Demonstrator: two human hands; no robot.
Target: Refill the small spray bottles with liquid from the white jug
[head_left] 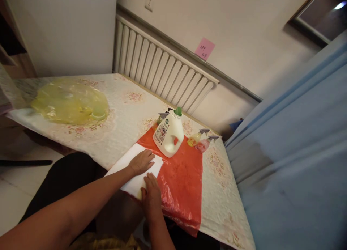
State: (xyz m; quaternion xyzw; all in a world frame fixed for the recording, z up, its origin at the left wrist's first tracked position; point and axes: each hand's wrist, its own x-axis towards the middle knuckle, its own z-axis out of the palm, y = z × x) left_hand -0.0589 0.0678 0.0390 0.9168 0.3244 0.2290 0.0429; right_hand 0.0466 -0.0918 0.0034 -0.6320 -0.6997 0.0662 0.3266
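Observation:
A white sheet (130, 156), cloth or paper, lies flat over the left part of a red plastic sheet (184, 177). My left hand (142, 162) rests palm down on it with the fingers stretched out. Close to the sheet's near edge is my right hand (151, 192), its fingers lying on the white surface and the thumb apart. Just beyond my hands a cream jug (170, 136) with a green cap (178, 111), a picture label and a side handle stands upright on the red plastic.
Right of the jug are a yellow spray bottle (194, 138) and a pink spray bottle (203, 145); other spray heads (163, 115) show behind it. A yellow plastic bag (70, 101) lies on the flowered tablecloth (121, 123). A radiator (159, 65) and blue curtain (292, 163) border the table.

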